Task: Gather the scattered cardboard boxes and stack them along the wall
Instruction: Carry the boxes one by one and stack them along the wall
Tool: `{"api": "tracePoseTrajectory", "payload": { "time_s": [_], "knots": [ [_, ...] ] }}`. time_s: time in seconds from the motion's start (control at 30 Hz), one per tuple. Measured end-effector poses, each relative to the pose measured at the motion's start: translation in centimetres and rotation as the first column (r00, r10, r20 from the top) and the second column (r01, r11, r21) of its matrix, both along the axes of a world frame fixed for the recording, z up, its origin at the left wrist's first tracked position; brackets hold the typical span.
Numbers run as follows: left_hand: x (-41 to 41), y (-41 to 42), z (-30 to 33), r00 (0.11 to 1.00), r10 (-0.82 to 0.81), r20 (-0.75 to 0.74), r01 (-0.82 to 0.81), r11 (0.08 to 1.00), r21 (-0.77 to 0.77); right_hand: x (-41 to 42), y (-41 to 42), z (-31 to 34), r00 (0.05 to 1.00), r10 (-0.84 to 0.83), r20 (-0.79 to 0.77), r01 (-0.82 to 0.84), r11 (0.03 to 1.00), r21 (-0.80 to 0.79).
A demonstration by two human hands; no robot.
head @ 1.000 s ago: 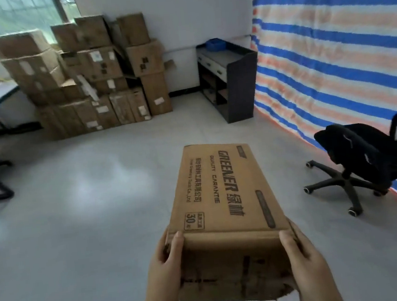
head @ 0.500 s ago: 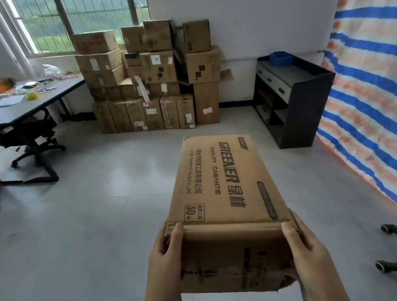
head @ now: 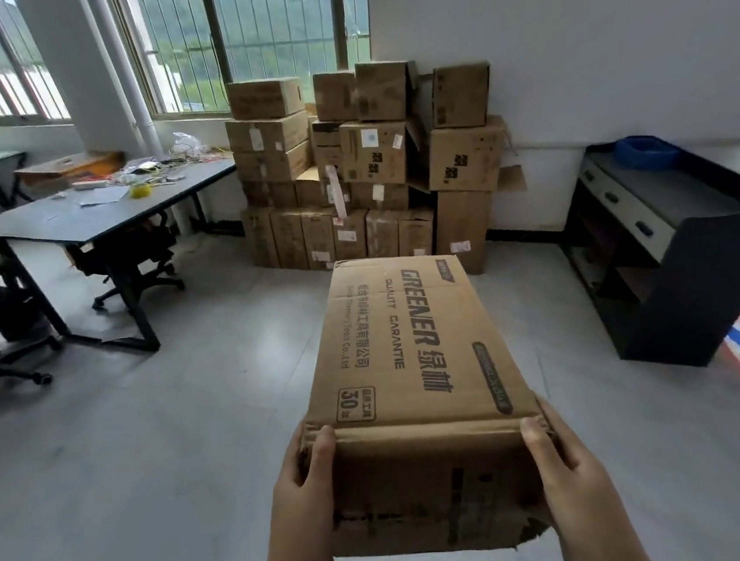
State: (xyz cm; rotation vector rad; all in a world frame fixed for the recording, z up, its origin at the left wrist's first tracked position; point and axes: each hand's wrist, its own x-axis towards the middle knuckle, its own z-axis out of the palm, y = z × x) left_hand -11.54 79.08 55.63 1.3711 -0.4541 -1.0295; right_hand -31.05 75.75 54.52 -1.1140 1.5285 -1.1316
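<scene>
Clearly both hands, left hand [head: 301, 493] and right hand [head: 566, 470], clamp only the near end of the Greener carton [head: 414, 367]; its unsupported far end could sag and slip their grip.

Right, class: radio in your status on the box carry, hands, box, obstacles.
Both hands, left hand and right hand, gripping carried box. Wall stack ahead. Bare floor between; desk off left.

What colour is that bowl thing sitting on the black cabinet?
Blue. The bowl-like container sits at the back of the black cabinet, seen in the head view.
</scene>
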Motion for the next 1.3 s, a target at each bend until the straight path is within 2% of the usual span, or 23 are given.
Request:
{"api": "tracePoseTrajectory", "payload": {
  "time_s": [0.37,0.6,0.83,0.97,1.3],
  "knots": [
    [11.5,-25.8,3.3,1.000,-0.017,0.023,0.019,0.995,-0.094,11.7,-25.7,2.1,0.997,-0.070,0.045,0.075,0.990,-0.116],
    [15.0,-40.6,4.1,0.997,-0.063,0.046,0.068,0.991,-0.118,15.2,-40.6,2.1,0.994,-0.073,0.081,0.083,0.988,-0.131],
    [15.1,-58.9,3.2,0.999,-0.034,0.041,0.039,0.991,-0.131,15.0,-59.2,0.8,0.997,-0.064,0.042,0.070,0.983,-0.168],
    [14.0,-70.5,4.2,1.000,-0.013,0.019,0.016,0.989,-0.144,13.5,-70.3,3.0,0.998,-0.066,0.019,0.069,0.973,-0.219],
    [12.7,-94.8,4.6,0.995,-0.097,-0.015,0.092,0.974,-0.207,12.2,-92.5,6.2,0.995,-0.099,0.000,0.095,0.961,-0.260]
  ]
}}
